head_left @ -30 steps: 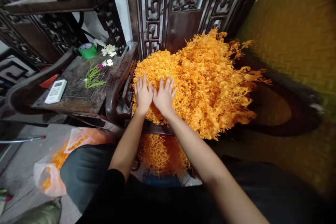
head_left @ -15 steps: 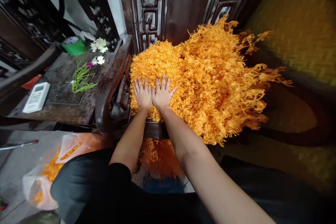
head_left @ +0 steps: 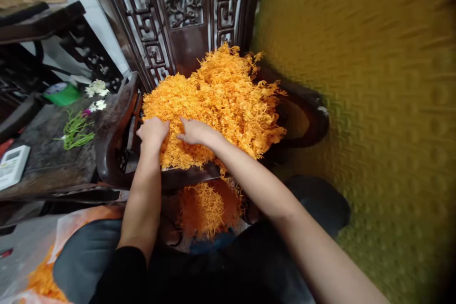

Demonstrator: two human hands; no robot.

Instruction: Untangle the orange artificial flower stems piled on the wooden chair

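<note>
A large heap of orange, thread-like flowers covers the seat of a dark carved wooden chair. My left hand is at the heap's left edge, its thumb pointing right and its other fingers mostly hidden. Near the middle of the heap's front part, my right hand touches the flowers, with thumb and index finger apart and the other fingers out of sight. Whether either hand grips any flowers cannot be made out.
On the dark side table at left are a green tape roll, white flowers, green stems and a white remote. More orange flowers lie below the chair. A yellow woven surface stands at right.
The view has swung to the right. My hands, flat and side by side on the heap before, are now apart with their fingers bent, the left one at the heap's left edge.
</note>
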